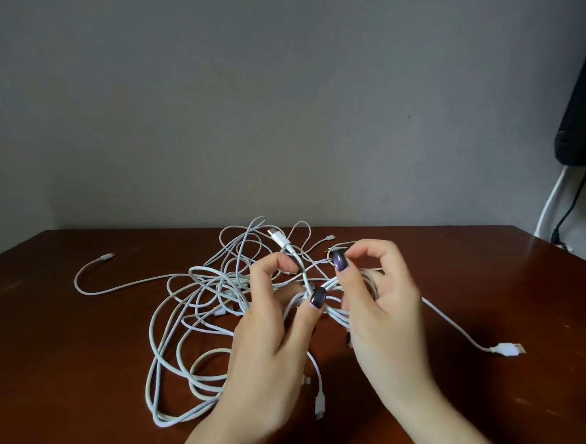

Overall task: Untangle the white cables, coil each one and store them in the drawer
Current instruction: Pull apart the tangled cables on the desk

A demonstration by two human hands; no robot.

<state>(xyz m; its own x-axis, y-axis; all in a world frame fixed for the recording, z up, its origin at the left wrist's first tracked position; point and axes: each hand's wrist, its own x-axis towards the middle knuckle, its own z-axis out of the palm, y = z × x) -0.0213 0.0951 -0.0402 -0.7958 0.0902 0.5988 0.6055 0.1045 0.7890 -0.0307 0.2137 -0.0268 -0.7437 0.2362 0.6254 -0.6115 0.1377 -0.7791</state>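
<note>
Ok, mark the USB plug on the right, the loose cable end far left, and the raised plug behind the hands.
USB plug [504, 350]: head view, white body.
Loose cable end [107, 256]: head view, small tip.
Raised plug [278, 238]: head view, white body.

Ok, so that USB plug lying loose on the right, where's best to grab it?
Pinch the white housing of the USB plug from above with the right hand. It lies flat on the table, metal tip pointing right, its cable trailing back left toward the tangle.
</note>
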